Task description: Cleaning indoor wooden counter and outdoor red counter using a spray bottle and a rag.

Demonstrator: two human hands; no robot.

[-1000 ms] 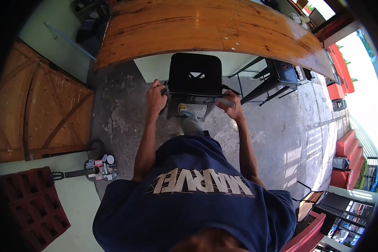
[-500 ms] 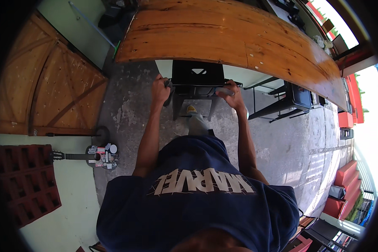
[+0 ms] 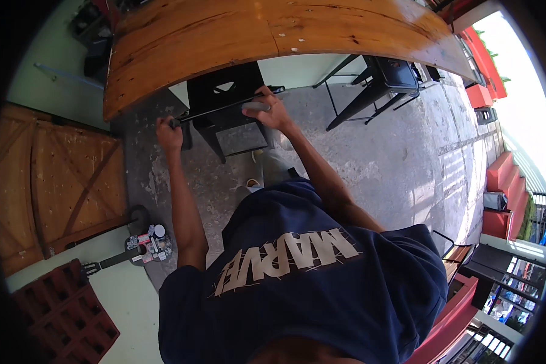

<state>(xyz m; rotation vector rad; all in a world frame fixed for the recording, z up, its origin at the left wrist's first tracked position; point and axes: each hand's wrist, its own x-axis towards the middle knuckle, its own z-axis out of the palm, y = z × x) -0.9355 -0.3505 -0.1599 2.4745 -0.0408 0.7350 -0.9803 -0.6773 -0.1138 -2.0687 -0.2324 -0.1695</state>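
Note:
A dark, thin bar [image 3: 215,111] crosses in front of a black metal stool [image 3: 200,91] that has a triangular cutout. My left hand [image 3: 170,134] is closed around the bar's left end, where a dark grey piece shows. Toward the other end, my right hand [image 3: 272,113] is closed with a grey rounded piece [image 3: 256,106] under its fingers. Whether the bar is part of the stool or separate, I cannot tell. The stool stands at the near edge of the wooden table [image 3: 188,36], its upper part close to the tabletop.
Another black stool [image 3: 388,77] stands under the table to the right. A guitar covered in stickers [image 3: 148,246] leans at the left wall, near wooden doors [image 3: 73,176]. Red steps [image 3: 506,182] are at the far right, beyond the concrete floor [image 3: 370,164].
My view has turned, and the table and stool appear shifted left and tilted. Both hands have moved left with the bar, now slanted. A second shoe has come into sight.

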